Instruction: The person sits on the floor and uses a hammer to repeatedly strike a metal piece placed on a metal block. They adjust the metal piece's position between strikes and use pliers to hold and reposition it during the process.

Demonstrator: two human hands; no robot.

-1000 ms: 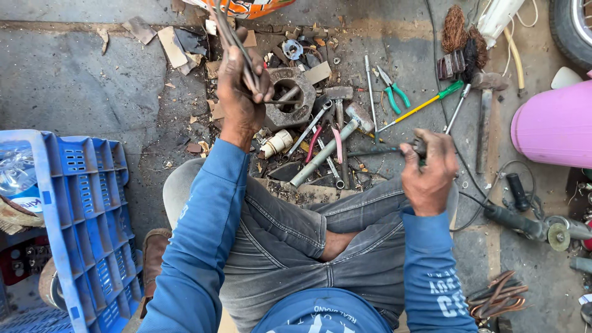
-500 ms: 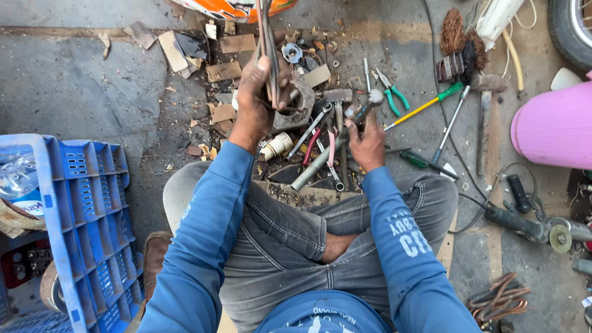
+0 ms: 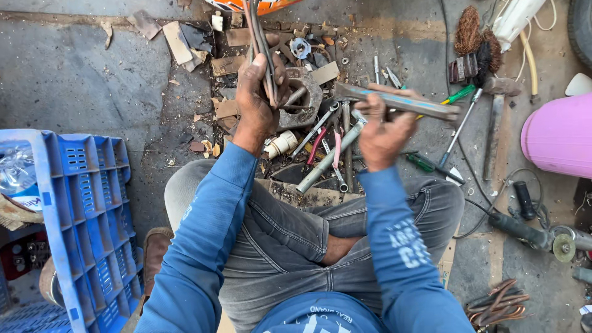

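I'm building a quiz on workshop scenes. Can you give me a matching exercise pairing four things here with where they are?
Things:
1. bundle of thin rods
2. long flat tool
3. blue crate
4. angle grinder

Places:
A. on the floor at the picture's right edge
B. in the right hand
C. on the floor at the picture's left edge
D. in the left hand

Pairs: 1-D, 2-B, 3-C, 4-A

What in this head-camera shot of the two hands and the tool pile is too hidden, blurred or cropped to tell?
- Bundle of rods in the left hand: its upper end is cut off by the top edge.
- Long flat tool in the right hand: motion blur hides its kind.
- Orange object: mostly cropped by the top edge.
- Round metal part: partly hidden behind the left hand.
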